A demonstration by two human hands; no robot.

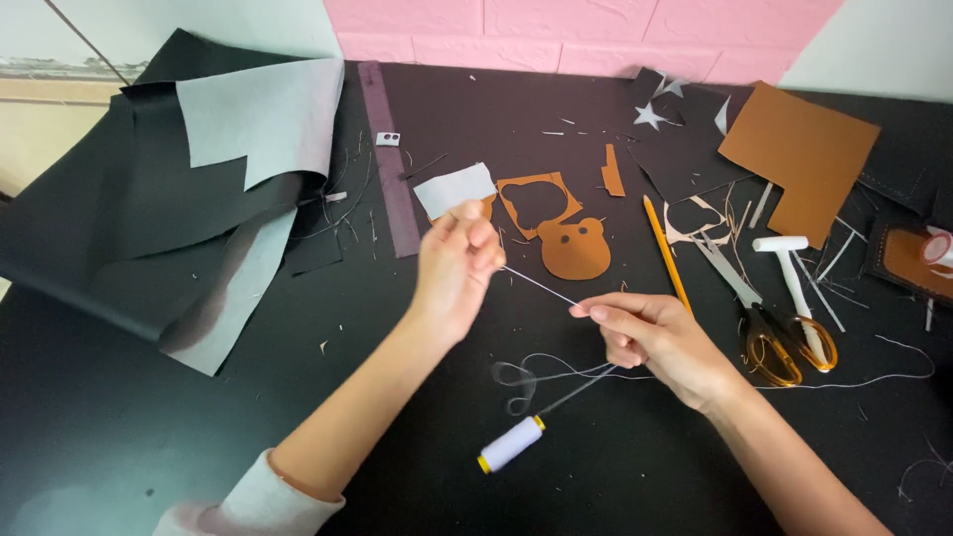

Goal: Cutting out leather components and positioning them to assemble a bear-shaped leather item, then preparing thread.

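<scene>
My left hand [459, 260] is raised over the black table [119, 437], its fingers pinched on one end of a thin white thread [541, 286]. My right hand [650, 337] pinches the same thread further along, so a short length runs taut between the two hands. The loose thread loops down to a white spool with yellow ends [511, 444] lying near the front edge. Just behind my left hand lies a brown bear-shaped leather piece [576, 248], a brown offcut with a bear-shaped hole [537, 201] and a small grey piece [455, 189].
Orange-handled scissors [779, 342], a white mallet [794, 283] and an orange pencil [667, 251] lie to the right. A brown leather sheet [799, 154] sits at back right. Folded black and grey material [199, 199] covers the left. A purple ruler [389, 159] lies upright in the middle.
</scene>
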